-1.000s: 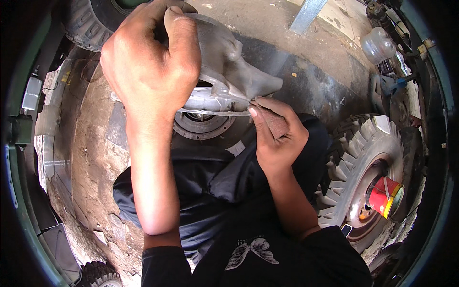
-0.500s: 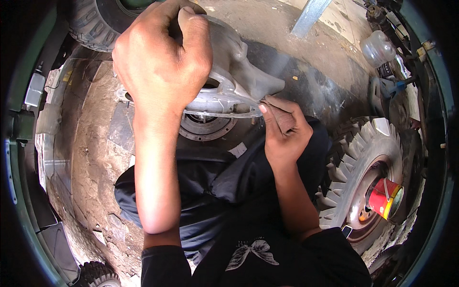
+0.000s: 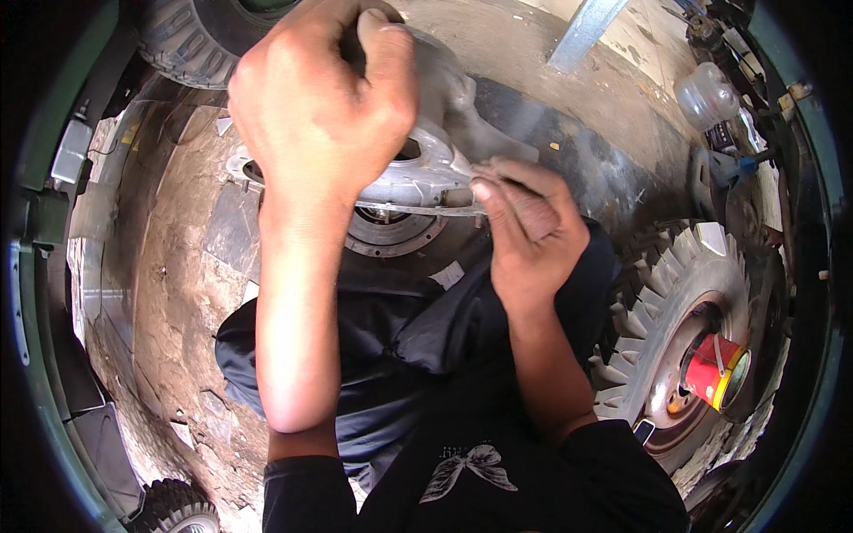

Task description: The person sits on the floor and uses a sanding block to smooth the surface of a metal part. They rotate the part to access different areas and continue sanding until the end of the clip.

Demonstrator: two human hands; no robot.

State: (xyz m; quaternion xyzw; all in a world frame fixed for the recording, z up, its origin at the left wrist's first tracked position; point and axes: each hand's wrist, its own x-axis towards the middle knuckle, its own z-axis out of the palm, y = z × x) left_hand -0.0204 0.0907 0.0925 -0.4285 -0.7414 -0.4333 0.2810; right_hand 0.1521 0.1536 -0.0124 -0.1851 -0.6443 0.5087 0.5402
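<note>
A grey cast-metal housing (image 3: 426,182) lies in front of my crossed legs, with a round flanged part (image 3: 391,238) below its rim. Large in view, my left hand (image 3: 324,107) is curled over the housing's left part. Its fingertips are hidden, so what it grips does not show. My right hand (image 3: 533,231) is at the housing's right edge, thumb and fingers pinched on a folded brown piece (image 3: 536,216) that looks like sandpaper. A pale tip (image 3: 459,163) sticks out past the fingers against the metal; its kind is unclear.
A big tyre (image 3: 182,44) lies at the far left. On the right stands a lugged wheel (image 3: 657,311) with a red and yellow can (image 3: 715,371) at its hub. A metal post (image 3: 579,35) and a clear plastic jug (image 3: 706,96) are farther back. Green metal framing (image 3: 35,293) borders the sides.
My right hand has slid a little up and left along the housing's edge, and a pale tip now shows past its fingers. The whole view has shifted slightly; my left hand keeps its pose.
</note>
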